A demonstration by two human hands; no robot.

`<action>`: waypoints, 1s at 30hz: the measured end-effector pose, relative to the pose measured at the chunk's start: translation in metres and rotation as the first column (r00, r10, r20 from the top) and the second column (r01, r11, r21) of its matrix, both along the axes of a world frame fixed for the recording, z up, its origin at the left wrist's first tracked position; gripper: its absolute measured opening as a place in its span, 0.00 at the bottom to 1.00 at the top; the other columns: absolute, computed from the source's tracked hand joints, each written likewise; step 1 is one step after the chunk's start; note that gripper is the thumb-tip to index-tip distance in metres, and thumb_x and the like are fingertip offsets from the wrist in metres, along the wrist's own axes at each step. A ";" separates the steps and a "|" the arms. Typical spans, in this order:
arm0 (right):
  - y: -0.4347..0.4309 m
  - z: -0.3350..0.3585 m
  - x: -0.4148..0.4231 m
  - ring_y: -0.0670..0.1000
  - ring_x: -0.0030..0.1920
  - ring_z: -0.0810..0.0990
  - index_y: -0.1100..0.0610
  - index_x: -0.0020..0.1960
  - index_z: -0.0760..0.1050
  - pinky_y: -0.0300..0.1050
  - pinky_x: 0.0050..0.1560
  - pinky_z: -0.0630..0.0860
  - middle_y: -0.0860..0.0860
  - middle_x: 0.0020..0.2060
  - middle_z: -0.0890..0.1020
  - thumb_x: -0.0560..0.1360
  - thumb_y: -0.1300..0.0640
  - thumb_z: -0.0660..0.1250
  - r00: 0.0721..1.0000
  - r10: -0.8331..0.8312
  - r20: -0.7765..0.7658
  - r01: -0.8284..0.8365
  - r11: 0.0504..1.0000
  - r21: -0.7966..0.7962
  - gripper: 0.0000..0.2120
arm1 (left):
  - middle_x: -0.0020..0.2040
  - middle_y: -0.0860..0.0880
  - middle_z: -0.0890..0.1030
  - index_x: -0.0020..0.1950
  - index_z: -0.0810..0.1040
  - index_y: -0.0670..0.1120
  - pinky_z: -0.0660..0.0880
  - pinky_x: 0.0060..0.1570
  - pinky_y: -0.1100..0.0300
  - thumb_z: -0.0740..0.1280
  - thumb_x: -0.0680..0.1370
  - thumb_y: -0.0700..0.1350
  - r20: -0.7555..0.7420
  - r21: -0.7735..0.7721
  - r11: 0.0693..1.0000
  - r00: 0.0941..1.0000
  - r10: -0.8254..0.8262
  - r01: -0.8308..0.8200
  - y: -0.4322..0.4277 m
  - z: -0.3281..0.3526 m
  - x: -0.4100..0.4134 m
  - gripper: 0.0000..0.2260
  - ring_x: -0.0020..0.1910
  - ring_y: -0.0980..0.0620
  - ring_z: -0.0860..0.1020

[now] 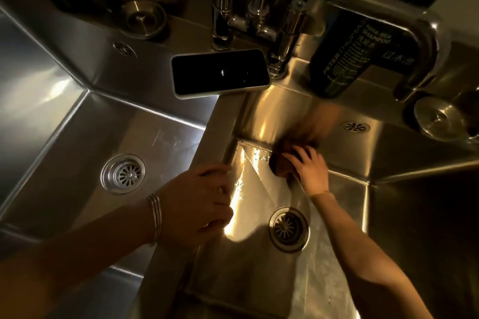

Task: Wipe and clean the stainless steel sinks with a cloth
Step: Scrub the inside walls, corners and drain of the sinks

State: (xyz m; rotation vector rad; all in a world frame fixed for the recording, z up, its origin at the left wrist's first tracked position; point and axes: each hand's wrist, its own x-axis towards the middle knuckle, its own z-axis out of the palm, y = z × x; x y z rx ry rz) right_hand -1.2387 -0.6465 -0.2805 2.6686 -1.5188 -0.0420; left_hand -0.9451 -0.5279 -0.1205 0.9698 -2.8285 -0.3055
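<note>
Two stainless steel sinks sit side by side. In the right sink (344, 189) my right hand (309, 167) presses a dark brown cloth (281, 163) against the bottom where it meets the back wall, fingers spread over it. The cloth's reflection shows blurred on the back wall. My left hand (199, 202), with thin bangles on the wrist, rests on the divider (207, 142) between the sinks, its fingers curled over the edge. The left sink (64, 142) holds nothing. Each sink has a round drain: the right drain (288, 229) and the left drain (122, 173).
A black phone (220, 72) lies face up on the ledge behind the divider. A chrome tap (272, 21) with two handles stands behind it, its spout over the right sink. A dark shampoo bottle (347, 57) stands at the back. Two metal plugs (142, 18) (438, 116) rest on the ledge.
</note>
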 end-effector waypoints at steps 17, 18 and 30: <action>0.013 -0.065 0.083 0.55 0.75 0.53 0.52 0.72 0.64 0.52 0.65 0.68 0.51 0.74 0.60 0.72 0.44 0.66 1.000 -0.006 0.014 -0.001 0.891 0.455 0.31 | 0.36 0.54 0.81 0.37 0.80 0.51 0.66 0.64 0.50 0.61 0.71 0.49 0.012 0.051 0.998 1.000 0.022 -0.022 0.000 0.009 -0.005 0.09 0.43 0.51 0.78; 0.010 -0.065 0.076 0.55 0.75 0.53 0.52 0.72 0.62 0.52 0.66 0.68 0.50 0.74 0.60 0.72 0.45 0.67 0.999 -0.048 0.005 0.040 0.884 0.467 0.32 | 0.36 0.54 0.81 0.37 0.80 0.50 0.65 0.64 0.51 0.61 0.71 0.49 0.014 0.049 0.998 1.000 0.024 -0.025 0.000 0.010 -0.004 0.09 0.43 0.51 0.78; 0.009 -0.069 0.069 0.51 0.76 0.52 0.51 0.77 0.50 0.48 0.72 0.59 0.47 0.76 0.55 0.75 0.43 0.63 0.939 0.342 -0.040 -0.279 0.823 0.495 0.37 | 0.36 0.55 0.81 0.37 0.81 0.51 0.62 0.68 0.51 0.63 0.71 0.47 0.125 0.049 0.997 0.990 0.059 -0.066 0.004 0.016 -0.007 0.07 0.46 0.51 0.79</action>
